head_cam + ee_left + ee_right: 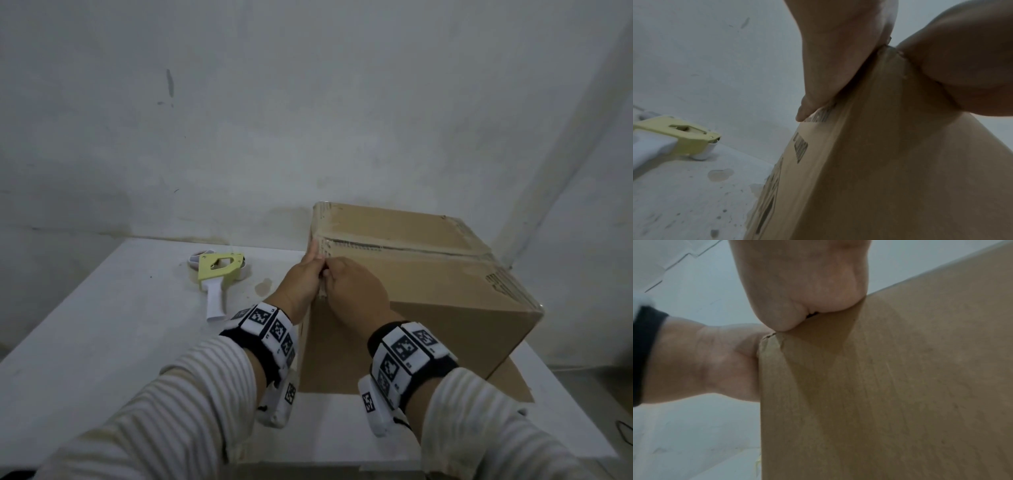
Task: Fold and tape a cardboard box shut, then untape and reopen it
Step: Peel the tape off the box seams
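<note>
A brown cardboard box (pixel 428 281) stands closed on the white table (pixel 120 342). Clear tape (pixel 394 245) runs along its top seam and down over the left edge. My left hand (pixel 310 260) lies with straight fingers flat against the box's upper left side, seen close in the left wrist view (pixel 838 56). My right hand (pixel 327 274) rests on the top at that same edge, fingers curled, pinching the tape end there. In the right wrist view the curled right hand (pixel 803 288) presses on the box (pixel 900 386) edge, with the left hand (pixel 715 361) beside it.
A yellow tape dispenser (pixel 219 270) with a white handle lies on the table left of the box, also in the left wrist view (pixel 674 139). A wall stands close behind. A cardboard flap (pixel 510 380) sticks out under the box at the right, near the table edge.
</note>
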Action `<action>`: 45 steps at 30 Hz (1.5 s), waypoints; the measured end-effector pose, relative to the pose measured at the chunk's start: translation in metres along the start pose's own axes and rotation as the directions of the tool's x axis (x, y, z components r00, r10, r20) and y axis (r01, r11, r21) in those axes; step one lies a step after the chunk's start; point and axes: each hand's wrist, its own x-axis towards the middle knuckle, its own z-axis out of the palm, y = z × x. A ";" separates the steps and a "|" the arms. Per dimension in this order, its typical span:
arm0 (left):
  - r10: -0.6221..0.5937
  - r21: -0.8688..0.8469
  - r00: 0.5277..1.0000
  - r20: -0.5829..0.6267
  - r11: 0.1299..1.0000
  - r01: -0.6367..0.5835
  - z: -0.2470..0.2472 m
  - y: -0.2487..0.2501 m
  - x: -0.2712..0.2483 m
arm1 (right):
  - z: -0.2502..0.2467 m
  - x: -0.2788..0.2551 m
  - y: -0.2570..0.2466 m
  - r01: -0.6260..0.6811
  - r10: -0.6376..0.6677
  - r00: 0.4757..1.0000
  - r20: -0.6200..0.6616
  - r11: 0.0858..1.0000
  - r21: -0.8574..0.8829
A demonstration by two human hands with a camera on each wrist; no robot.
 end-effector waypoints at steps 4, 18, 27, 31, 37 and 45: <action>-0.023 0.093 1.000 0.021 0.995 0.021 -0.004 0.012 0.009 | 0.000 0.001 0.000 0.037 -0.036 0.999 0.020 0.998 -0.041; -0.062 0.354 0.997 0.054 0.935 0.039 -0.008 0.041 0.057 | -0.052 0.059 -0.022 0.068 0.118 0.877 0.467 0.930 -0.362; -0.097 0.472 0.994 0.050 0.879 0.062 -0.010 0.048 0.113 | -0.047 0.089 -0.022 0.139 0.222 0.718 0.659 0.883 -0.449; -0.099 0.527 0.994 0.041 0.848 0.063 -0.007 0.047 0.129 | -0.046 0.090 -0.020 0.171 0.233 0.701 0.673 0.862 -0.477; -0.016 0.603 1.000 -0.025 0.797 0.028 -0.009 0.032 0.134 | -0.054 0.086 -0.019 0.152 0.218 0.709 0.671 0.881 -0.448; 0.018 0.891 0.990 0.137 0.434 -0.132 -0.009 0.025 0.110 | -0.069 0.070 -0.007 0.099 0.159 0.768 0.621 0.927 -0.361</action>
